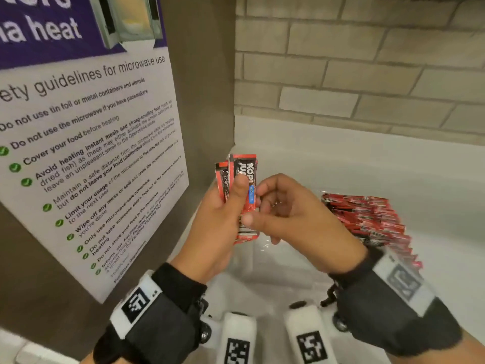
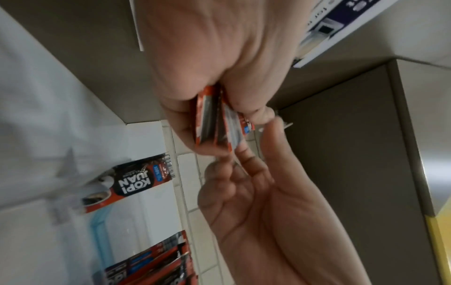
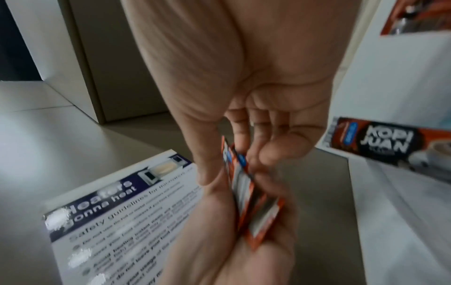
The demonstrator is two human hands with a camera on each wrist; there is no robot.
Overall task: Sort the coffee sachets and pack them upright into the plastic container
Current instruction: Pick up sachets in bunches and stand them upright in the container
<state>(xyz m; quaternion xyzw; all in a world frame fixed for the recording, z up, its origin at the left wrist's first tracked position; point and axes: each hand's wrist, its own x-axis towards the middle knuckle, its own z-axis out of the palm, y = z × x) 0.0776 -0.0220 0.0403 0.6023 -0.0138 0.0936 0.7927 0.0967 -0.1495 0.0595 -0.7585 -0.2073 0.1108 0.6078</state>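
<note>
My left hand [image 1: 236,195] grips a small bundle of red and black coffee sachets [image 1: 245,174] upright in front of the wall corner, thumb across their front. From the right, my right hand [image 1: 256,206] pinches the lower half of the same bundle between thumb and curled fingers. The left wrist view shows the bundle's edges [image 2: 212,123] in my left hand [image 2: 214,119]; the right wrist view shows them [image 3: 244,192] under my right hand [image 3: 244,154]. Several more sachets [image 1: 367,216] stand fanned and leaning at the right, in a clear plastic container whose blue-sealed rim [image 2: 97,221] shows.
A microwave safety poster [image 1: 86,143] hangs on the brown panel to the left. Beige brick tiles [image 1: 354,74] back the white counter [image 1: 341,158]. One loose Kopi Juan sachet [image 3: 390,142] shows beside the container. White wrist-camera mounts [image 1: 238,337] fill the bottom.
</note>
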